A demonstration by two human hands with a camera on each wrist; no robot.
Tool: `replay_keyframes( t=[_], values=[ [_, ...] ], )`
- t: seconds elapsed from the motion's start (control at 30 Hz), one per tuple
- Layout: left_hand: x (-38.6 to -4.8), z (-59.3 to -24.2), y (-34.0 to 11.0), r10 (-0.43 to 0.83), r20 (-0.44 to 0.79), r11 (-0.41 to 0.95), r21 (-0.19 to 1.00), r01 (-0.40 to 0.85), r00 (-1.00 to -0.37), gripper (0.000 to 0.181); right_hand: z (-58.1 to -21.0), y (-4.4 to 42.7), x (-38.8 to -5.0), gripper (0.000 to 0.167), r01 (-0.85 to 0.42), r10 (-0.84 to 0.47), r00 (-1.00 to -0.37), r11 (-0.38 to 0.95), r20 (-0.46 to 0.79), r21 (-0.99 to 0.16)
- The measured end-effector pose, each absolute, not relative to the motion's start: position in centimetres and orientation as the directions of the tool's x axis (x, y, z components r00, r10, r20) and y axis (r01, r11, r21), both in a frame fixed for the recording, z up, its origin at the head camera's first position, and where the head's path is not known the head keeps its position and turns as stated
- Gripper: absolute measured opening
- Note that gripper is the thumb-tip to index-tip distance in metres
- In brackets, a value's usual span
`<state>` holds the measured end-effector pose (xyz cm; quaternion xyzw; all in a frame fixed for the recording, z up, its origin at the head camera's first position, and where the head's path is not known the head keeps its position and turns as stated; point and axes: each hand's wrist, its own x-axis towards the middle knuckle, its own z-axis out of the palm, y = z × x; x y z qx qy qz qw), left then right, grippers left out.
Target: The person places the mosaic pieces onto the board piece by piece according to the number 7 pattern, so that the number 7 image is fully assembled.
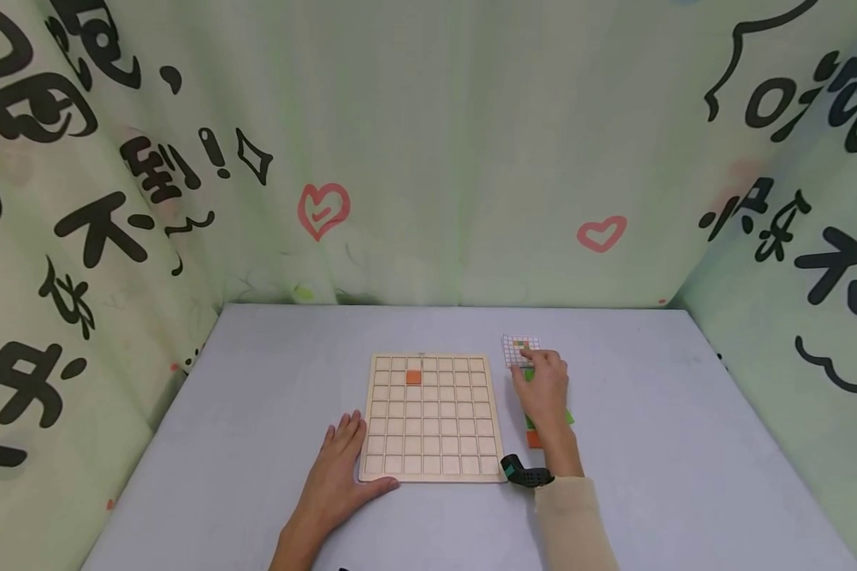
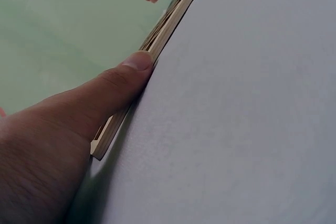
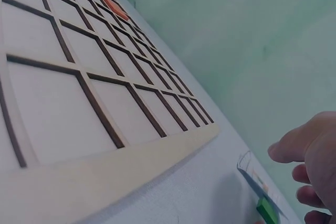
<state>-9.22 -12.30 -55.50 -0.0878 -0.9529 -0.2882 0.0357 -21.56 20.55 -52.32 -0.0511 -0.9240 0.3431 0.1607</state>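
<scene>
Progress: I find one orange tile (image 1: 414, 377) seated in my wooden grid board (image 1: 436, 480), third column from the left, second row from the far side. No tile shows in the other cells. Green pieces (image 1: 570, 416) and an orange piece (image 1: 535, 439) lie off the board, to its right; my right hand and forearm partly hide them, so their number cannot be told. I judge the work to be at an early stage, with loose pieces left to set.

Hands: my left hand (image 1: 339, 468) braces the board's near left corner, fingers straight along the left side, thumb along the near edge. My right hand (image 1: 545, 387) is over the printed card (image 1: 512, 351), beyond the loose pieces, index finger extended, other fingers loosely bent. I see nothing held in it; whether the fingertip touches the card I cannot tell.

Condition of board: flat on the white table (image 1: 257, 357), pale wood, square cells divided by thin raised strips, plain border. The card carries a small grid with some coloured cells.
</scene>
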Motion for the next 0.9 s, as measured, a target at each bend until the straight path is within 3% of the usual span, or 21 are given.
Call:
replay_keyframes(
  t=[0.47, 0.9],
  values=[
    [-9.3, -55.4, -12.3, 0.148, 0.12, 0.825, 0.532, 0.189, -0.982, 0.111, -52.6, 21.4, -21.5, 0.05, 0.153, 0.318, -0.931, 0.787, 0.181, -0.598],
    [-9.3, -55.2, -12.3, 0.151, 0.118, 0.815, 0.547, 0.191, -0.982, 0.111, -52.7, 21.8, -21.6, 0.038, 0.175, 0.294, -0.947, 0.81, 0.128, -0.56]
  ],
)
